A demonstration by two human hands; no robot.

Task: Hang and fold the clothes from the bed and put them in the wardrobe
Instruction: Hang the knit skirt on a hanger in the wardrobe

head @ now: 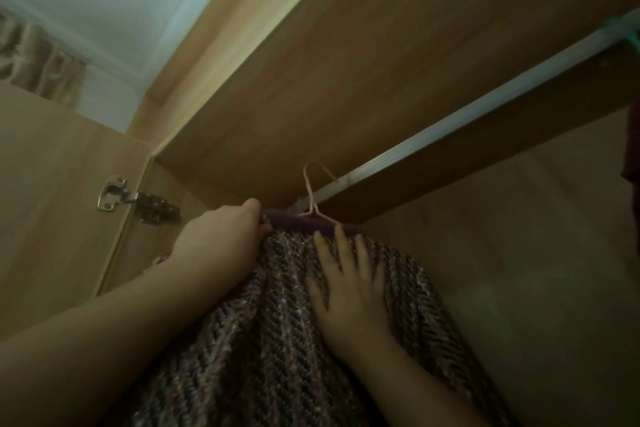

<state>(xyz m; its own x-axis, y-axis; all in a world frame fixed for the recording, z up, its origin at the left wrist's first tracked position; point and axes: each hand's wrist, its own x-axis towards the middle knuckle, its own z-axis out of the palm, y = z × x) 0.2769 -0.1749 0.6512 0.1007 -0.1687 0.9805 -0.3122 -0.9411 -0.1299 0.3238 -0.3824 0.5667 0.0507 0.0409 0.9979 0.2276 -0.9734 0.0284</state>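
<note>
By rail [450,123] end, left hand [228,232] grips knit [277,340] edge

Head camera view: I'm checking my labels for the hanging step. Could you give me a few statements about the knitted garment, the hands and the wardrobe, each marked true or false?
1. The knitted garment is on a pink hanger. True.
2. The right hand grips the hanger's hook. False: it lies flat on the knit with its fingers spread.
3. The left hand holds the garment's top edge beside the collar. True.
4. The wardrobe door is shut. False: it stands open at the left, and its hinge is exposed.
5. The hanger's hook is far from the rail. False: it sits at the rail's near end.
</note>
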